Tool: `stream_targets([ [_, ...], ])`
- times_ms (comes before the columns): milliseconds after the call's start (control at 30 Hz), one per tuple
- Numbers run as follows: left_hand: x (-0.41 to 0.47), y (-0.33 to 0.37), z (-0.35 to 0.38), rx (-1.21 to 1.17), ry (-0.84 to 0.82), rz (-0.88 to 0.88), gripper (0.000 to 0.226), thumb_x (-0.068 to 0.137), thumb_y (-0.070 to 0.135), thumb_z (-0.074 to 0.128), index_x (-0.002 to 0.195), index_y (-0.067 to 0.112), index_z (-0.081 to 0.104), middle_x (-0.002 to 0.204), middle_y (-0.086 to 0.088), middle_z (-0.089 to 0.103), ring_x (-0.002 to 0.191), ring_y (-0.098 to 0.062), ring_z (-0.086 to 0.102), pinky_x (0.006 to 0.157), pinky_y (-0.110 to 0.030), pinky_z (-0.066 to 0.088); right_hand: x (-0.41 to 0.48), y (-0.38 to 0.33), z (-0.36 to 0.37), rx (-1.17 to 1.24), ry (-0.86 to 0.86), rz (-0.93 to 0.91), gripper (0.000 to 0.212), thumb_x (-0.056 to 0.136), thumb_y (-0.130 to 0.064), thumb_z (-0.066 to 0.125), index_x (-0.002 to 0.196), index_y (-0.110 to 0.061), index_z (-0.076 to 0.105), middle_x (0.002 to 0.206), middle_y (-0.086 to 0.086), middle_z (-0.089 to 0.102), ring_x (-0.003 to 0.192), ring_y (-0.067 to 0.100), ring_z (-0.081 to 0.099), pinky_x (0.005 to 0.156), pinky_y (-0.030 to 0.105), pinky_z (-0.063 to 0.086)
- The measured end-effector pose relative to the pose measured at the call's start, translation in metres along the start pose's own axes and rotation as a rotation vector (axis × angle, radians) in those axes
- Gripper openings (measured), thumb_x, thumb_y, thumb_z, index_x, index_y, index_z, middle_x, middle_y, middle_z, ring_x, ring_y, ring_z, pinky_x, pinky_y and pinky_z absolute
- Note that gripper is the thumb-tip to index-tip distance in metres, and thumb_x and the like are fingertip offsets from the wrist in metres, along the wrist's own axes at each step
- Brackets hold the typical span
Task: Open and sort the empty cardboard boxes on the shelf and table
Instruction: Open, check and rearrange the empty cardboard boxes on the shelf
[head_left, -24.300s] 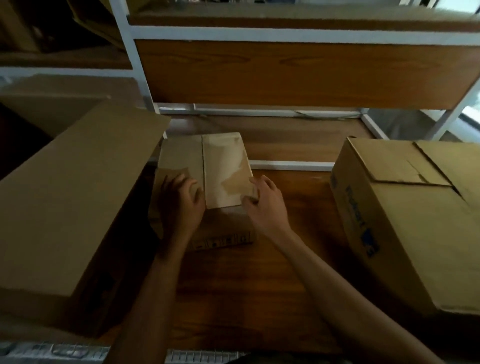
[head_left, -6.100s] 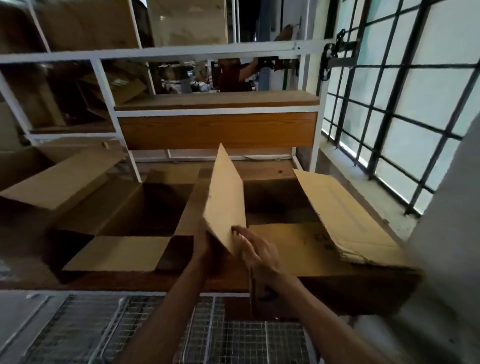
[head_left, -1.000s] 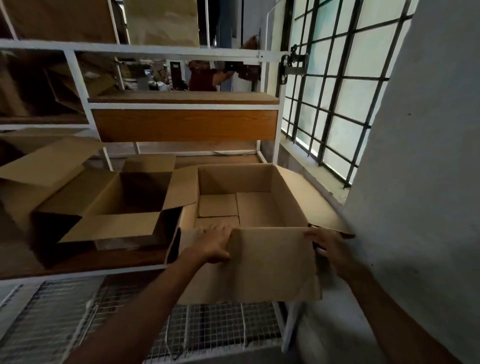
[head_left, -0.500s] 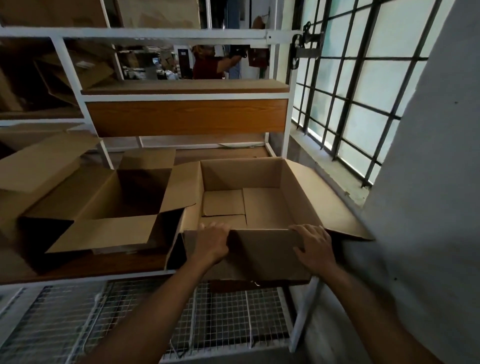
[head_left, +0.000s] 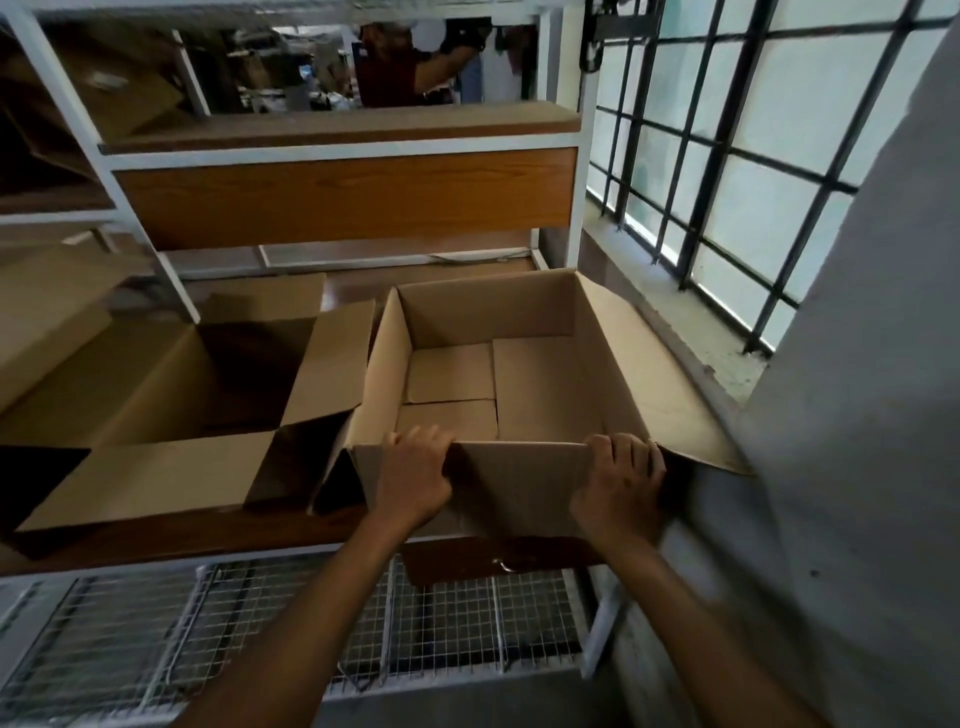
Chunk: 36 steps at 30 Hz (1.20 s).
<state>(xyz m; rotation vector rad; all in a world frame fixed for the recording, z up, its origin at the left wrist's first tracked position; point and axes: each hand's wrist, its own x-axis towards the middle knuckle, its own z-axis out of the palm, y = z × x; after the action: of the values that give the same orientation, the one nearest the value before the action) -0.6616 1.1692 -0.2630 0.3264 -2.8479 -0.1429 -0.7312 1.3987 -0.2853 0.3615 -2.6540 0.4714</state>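
An open, empty cardboard box (head_left: 540, 384) sits at the right end of the wooden table (head_left: 171, 535), its flaps spread outward. My left hand (head_left: 413, 475) grips the near rim of this box at its left side, fingers hooked over the edge. My right hand (head_left: 621, 480) grips the same near rim at its right corner. The near flap hangs down under both hands. A second open box (head_left: 171, 395) stands just to the left, its right flap touching the first box.
A wooden shelf (head_left: 343, 200) in a white frame rises behind the boxes. More cardboard (head_left: 47, 296) lies at the far left. A wire mesh rack (head_left: 291, 634) sits below the table. A grey wall (head_left: 857, 467) and barred window (head_left: 727, 156) close the right side. A person stands far behind.
The near flap has folded further down over the front of the box. My right hand has slid from the flap to the right corner of the near rim; the left hand stays on the rim.
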Motion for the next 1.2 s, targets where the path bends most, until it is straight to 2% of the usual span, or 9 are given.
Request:
stream_targets([
  [233,-0.029,0.002,-0.008,-0.19,0.039,0.012,0.041,0.083,0.035,0.064,0.122,0.024,0.056,0.118,0.003,0.056,0.115,-0.017,0.048,0.107,-0.039,0.033,-0.018,0.0,-0.016,0.051,-0.047,-0.036,0.045,0.064,-0.019,0.073,0.108,-0.013,0.061,0.119,0.012,0.058,0.123,0.034,0.046,0.114,0.053,0.024],
  [367,-0.064,0.003,-0.033,-0.505,0.181,-0.03,0.037,0.088,0.029,0.064,0.123,0.019,0.056,0.119,0.0,0.056,0.112,-0.013,0.049,0.099,-0.037,0.044,-0.048,-0.026,-0.05,0.315,-0.15,0.05,0.053,0.081,-0.022,0.068,0.132,-0.017,0.053,0.147,0.011,0.042,0.139,0.031,0.033,0.111,0.045,0.03],
  [467,-0.11,0.002,-0.058,-0.595,0.279,-0.105,0.043,0.09,0.028,0.063,0.131,0.018,0.051,0.129,-0.003,0.052,0.119,-0.014,0.047,0.099,-0.03,0.04,-0.086,-0.066,-0.074,0.498,-0.183,0.063,0.06,0.085,-0.027,0.068,0.14,-0.022,0.043,0.151,0.007,0.036,0.134,0.027,0.039,0.103,0.04,0.038],
  [600,-0.194,-0.031,-0.077,-0.59,0.355,-0.198,0.046,0.09,0.028,0.064,0.133,0.014,0.052,0.134,-0.008,0.051,0.127,-0.023,0.046,0.105,-0.036,0.04,-0.15,-0.12,-0.095,0.7,-0.222,-0.035,0.053,0.088,-0.026,0.067,0.137,-0.019,0.049,0.148,0.005,0.042,0.127,0.017,0.045,0.099,0.034,0.042],
  [700,-0.264,-0.064,-0.092,-0.523,0.397,-0.28,0.047,0.089,0.027,0.065,0.132,0.012,0.053,0.134,-0.009,0.053,0.128,-0.021,0.047,0.105,-0.024,0.035,-0.199,-0.159,-0.105,0.832,-0.324,-0.116,0.05,0.09,-0.026,0.065,0.137,-0.019,0.05,0.148,0.003,0.042,0.128,0.014,0.044,0.098,0.029,0.043],
  [800,-0.326,-0.095,-0.112,-0.481,0.468,-0.386,0.044,0.089,0.028,0.064,0.129,0.012,0.055,0.13,-0.008,0.055,0.124,-0.019,0.049,0.1,-0.004,0.026,-0.241,-0.196,-0.105,0.919,-0.442,-0.239,0.049,0.091,-0.03,0.063,0.138,-0.025,0.048,0.147,-0.002,0.042,0.131,0.011,0.043,0.103,0.04,0.046],
  [867,-0.362,-0.112,-0.123,-0.474,0.506,-0.452,0.043,0.089,0.03,0.063,0.128,0.012,0.056,0.129,-0.008,0.055,0.123,-0.016,0.049,0.098,-0.001,0.025,-0.265,-0.218,-0.102,0.944,-0.524,-0.308,0.05,0.092,-0.037,0.059,0.139,-0.03,0.045,0.148,-0.005,0.04,0.133,0.011,0.042,0.102,0.045,0.047],
  [1067,-0.446,-0.154,-0.137,-0.436,0.619,-0.644,0.042,0.087,0.032,0.064,0.123,0.012,0.057,0.124,-0.006,0.056,0.116,-0.015,0.051,0.1,-0.008,0.032,-0.312,-0.29,-0.09,0.934,-0.725,-0.459,0.055,0.091,-0.042,0.056,0.143,-0.031,0.04,0.148,-0.005,0.041,0.133,0.011,0.041,0.104,0.047,0.045],
  [1200,-0.485,-0.194,-0.139,-0.388,0.684,-0.786,0.044,0.086,0.04,0.06,0.123,0.016,0.057,0.126,-0.001,0.056,0.118,-0.02,0.053,0.101,-0.042,0.045,-0.329,-0.349,-0.081,0.976,-0.869,-0.539,0.059,0.087,-0.043,0.056,0.143,-0.028,0.042,0.146,-0.004,0.044,0.132,0.011,0.043,0.104,0.047,0.045],
])
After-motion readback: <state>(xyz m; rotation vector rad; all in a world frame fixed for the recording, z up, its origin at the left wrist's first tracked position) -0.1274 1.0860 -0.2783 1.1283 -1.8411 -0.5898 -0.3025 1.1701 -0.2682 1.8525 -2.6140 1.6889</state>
